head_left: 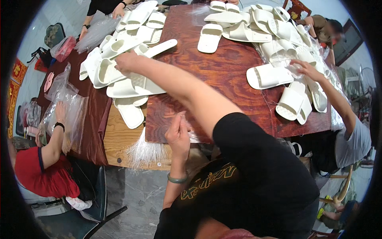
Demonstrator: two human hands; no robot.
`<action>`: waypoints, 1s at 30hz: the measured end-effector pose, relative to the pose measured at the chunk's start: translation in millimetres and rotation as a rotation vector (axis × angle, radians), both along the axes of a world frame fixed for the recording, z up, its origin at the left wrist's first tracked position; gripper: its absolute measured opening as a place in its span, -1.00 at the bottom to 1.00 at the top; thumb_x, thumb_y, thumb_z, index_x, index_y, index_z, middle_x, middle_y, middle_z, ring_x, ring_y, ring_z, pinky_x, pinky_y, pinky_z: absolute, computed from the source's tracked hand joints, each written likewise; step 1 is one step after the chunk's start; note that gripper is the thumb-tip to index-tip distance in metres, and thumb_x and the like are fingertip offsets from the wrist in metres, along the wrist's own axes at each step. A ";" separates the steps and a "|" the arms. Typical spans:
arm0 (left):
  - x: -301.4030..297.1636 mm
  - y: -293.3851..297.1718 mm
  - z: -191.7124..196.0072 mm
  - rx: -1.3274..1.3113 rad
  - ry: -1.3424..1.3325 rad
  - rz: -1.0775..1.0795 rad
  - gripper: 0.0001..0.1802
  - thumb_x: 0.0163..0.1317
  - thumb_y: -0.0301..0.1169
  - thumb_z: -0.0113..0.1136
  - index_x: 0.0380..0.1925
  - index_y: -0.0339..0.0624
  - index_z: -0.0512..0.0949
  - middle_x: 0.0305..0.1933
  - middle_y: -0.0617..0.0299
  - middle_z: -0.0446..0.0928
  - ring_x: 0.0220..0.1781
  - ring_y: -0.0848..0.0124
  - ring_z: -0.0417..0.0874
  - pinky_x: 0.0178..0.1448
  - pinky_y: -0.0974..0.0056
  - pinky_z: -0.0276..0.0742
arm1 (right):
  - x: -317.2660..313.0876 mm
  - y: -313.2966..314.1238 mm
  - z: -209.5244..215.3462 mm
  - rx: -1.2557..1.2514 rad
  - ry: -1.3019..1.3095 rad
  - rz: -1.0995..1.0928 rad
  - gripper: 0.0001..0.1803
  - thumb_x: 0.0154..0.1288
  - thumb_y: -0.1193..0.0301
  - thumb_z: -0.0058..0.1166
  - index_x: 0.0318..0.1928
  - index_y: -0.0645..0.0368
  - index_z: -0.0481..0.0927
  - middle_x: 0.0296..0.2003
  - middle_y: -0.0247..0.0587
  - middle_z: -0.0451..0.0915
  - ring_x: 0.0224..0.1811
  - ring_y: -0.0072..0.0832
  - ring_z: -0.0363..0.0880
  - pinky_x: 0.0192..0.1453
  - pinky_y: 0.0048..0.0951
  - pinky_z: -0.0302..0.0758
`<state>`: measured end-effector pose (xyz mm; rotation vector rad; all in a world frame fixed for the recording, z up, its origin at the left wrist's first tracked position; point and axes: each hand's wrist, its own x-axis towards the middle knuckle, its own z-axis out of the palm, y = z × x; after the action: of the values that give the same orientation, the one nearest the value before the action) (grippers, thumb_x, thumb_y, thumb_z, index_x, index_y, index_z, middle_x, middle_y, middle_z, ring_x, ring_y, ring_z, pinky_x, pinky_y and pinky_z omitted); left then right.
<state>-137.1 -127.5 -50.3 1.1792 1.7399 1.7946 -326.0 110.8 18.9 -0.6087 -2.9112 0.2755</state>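
Note:
My right hand reaches far across to the left and closes on a white slipper in the pile of white slippers on the left of the table. My left hand, with a green bangle on its wrist, is raised at the near edge of the red-brown wooden table. It pinches a thin clear plastic bag. A bundle of clear plastic strips lies fanned out just left of that hand, on the pale board under the table top.
A second heap of white slippers covers the far right of the table. A person in grey reaches into it. A person in red at the left handles clear bags. Another person's hands work at the far side.

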 end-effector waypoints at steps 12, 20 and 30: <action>6.1 -4.5 9.4 -0.014 0.048 0.033 -0.79 0.34 -0.51 0.00 -0.13 -0.38 0.55 -0.61 0.33 0.40 -0.54 0.63 0.38 -0.42 0.48 0.33 | 473.2 -16.1 61.3 0.184 -0.020 -0.416 -0.67 0.20 0.28 0.11 -0.04 0.11 0.53 -0.35 0.04 0.60 -0.26 -0.05 0.57 -0.20 -0.16 0.49; 15.7 1.9 8.0 -0.043 0.133 -0.006 -0.79 0.35 -0.49 -0.01 -0.14 -0.37 0.55 -0.61 0.33 0.39 -0.55 0.62 0.37 -0.43 0.48 0.32 | 611.2 -69.0 40.5 0.049 -0.122 -0.748 -0.22 0.14 0.22 0.23 0.32 0.03 0.15 -0.22 -0.01 0.59 -0.23 -0.06 0.56 -0.12 -0.23 0.47; 17.9 3.6 7.1 -0.042 0.192 -0.003 -0.79 0.34 -0.48 0.02 -0.12 -0.34 0.56 -0.61 0.34 0.39 -0.54 0.63 0.36 -0.44 0.48 0.31 | 566.4 -36.7 15.7 -0.896 0.392 -0.713 -0.17 0.02 0.49 0.26 0.31 0.31 0.16 -0.17 -0.09 0.60 -0.23 -0.52 0.57 -0.12 -0.53 0.52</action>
<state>-119.1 -124.0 -43.2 1.3749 1.8696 1.6825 240.5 74.1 34.6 -1.4303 -1.9082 1.3972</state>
